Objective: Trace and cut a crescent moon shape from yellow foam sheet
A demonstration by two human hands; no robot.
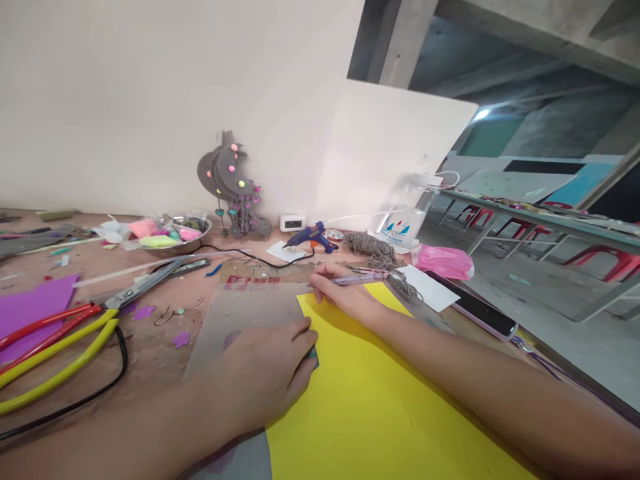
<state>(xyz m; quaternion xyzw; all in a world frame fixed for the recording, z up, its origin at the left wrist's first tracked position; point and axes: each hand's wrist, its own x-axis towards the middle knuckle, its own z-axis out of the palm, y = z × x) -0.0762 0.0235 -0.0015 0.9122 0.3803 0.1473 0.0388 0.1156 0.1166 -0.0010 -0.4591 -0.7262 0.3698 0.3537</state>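
Note:
A yellow sheet lies over a grey board in front of me. On the sheet's left edge rests my left hand, its fingers curled over a small dark teal piece that shows only in part. My right hand is at the sheet's top left corner, closed around a light purple pen that slants to the right; the pen's tip is hidden by the fingers.
Scissors with red and yellow handles and a purple sheet lie left. Behind are a metal bowl, blue glue gun, grey yarn, clock and plastic jug. A phone lies right.

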